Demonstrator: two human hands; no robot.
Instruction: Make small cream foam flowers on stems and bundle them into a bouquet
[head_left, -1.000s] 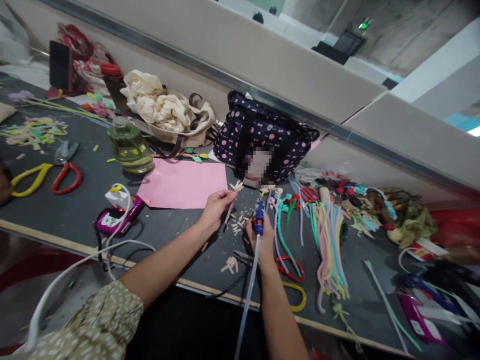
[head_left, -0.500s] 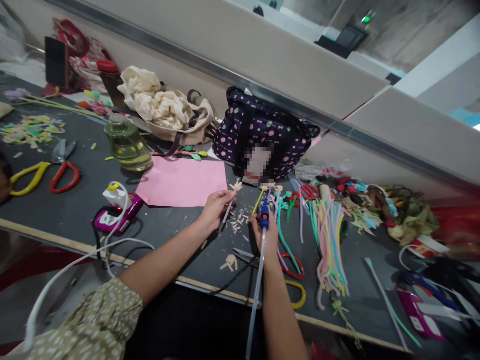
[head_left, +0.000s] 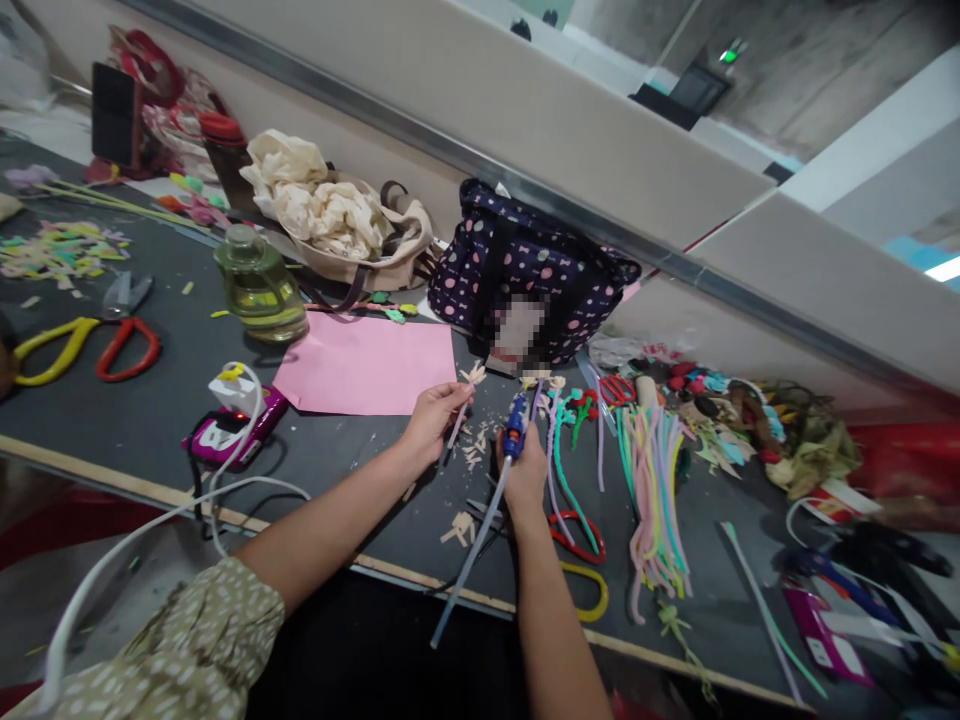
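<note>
My left hand [head_left: 441,415] pinches the thin lilac stem of a small flower [head_left: 472,374] with cream petals, its head standing above my fingertips. To the right, my right hand [head_left: 525,468] is wrapped round a blue glue gun [head_left: 515,425], whose nozzle points away from me. A long translucent glue stick [head_left: 471,555] sticks out of its back toward my lap. The gun's tip is apart from the flower. Cream scraps [head_left: 474,448] lie on the dark table between my hands. Beside my right wrist are scissors with a red and a yellow handle [head_left: 589,592], partly hidden.
Pink paper [head_left: 367,365] lies left of centre beside a bottle of yellowish liquid [head_left: 262,285]. A polka-dot bag [head_left: 525,270] stands behind my hands. Fuzzy coloured stems [head_left: 656,500] are bunched at right. A white cable [head_left: 142,525] crosses the table's front edge at left.
My right hand has shifted slightly left with the glue gun, and the glue stick's rear end has swung left. My left hand holds the flower in nearly the same place.
</note>
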